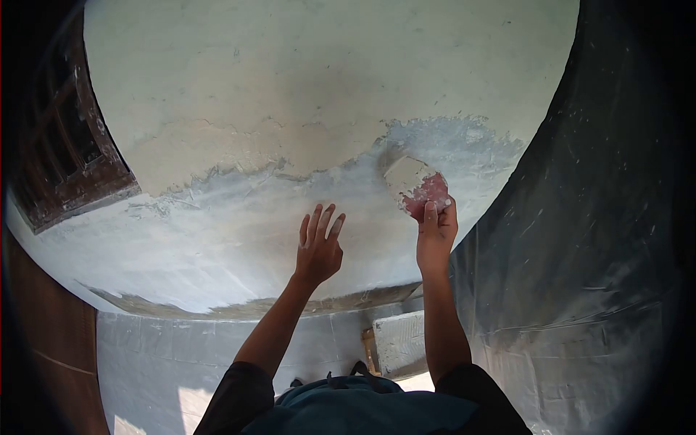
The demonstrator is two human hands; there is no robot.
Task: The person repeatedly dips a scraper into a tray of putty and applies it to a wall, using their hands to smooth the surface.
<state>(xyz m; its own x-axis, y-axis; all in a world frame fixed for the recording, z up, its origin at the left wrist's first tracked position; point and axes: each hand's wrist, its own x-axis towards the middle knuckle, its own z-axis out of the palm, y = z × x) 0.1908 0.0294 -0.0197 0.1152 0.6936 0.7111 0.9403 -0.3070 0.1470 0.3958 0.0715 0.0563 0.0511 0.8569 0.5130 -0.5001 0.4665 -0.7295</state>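
My right hand (437,232) grips a red putty spreader (428,194) between thumb and fingers. Pale filler coats the spreader's upper left part, and its edge is at the wall (312,87) near a rough bluish-grey patch (449,138). My left hand (319,246) is open, palm toward the wall's whitened lower band, fingers spread and dusted white at the tips. Between the upper cream paint and the whiter band below runs a ragged border of flaking.
A dark wooden window frame (80,181) is set in the wall at left. Dark plastic sheeting (565,275) hangs on the right. Below, a white-spattered block or box (401,341) stands on the grey covered floor (152,348), and a brown panel (51,319) is at lower left.
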